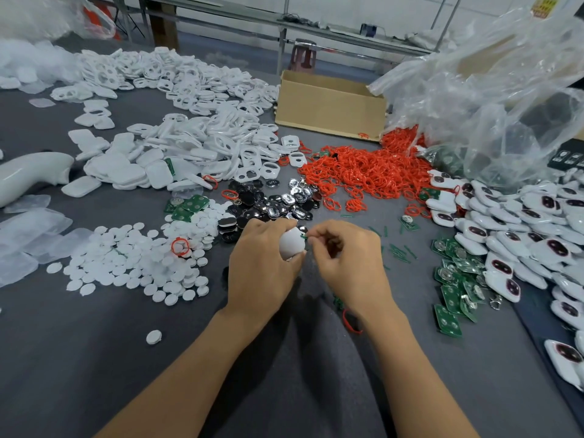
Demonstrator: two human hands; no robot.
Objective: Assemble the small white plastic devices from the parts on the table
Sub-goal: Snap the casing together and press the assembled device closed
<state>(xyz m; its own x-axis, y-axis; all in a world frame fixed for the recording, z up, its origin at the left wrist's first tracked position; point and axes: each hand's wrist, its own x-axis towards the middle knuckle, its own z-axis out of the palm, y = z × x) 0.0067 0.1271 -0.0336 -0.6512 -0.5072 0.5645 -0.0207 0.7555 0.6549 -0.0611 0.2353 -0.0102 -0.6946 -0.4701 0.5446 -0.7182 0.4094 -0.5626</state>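
My left hand (264, 263) grips a small white plastic shell (291, 244) above the grey table (94, 358). My right hand (347, 257) is close beside it, fingers curled, pinching a small green piece (304, 237) at the shell's edge. Parts lie in heaps around: white shells with cut-outs (202, 128), white round discs (132, 263), black and silver inserts (268, 203), red rubber rings (357, 172), green circuit boards (455, 279). Assembled white devices (531, 235) with dark windows pile up at the right.
A cardboard box (328, 105) stands at the back, beside a crumpled clear plastic bag (493, 99). Clear plastic covers (28, 235) lie at the left, with a white curved object (28, 175). A loose red ring (350, 322) lies under my right wrist.
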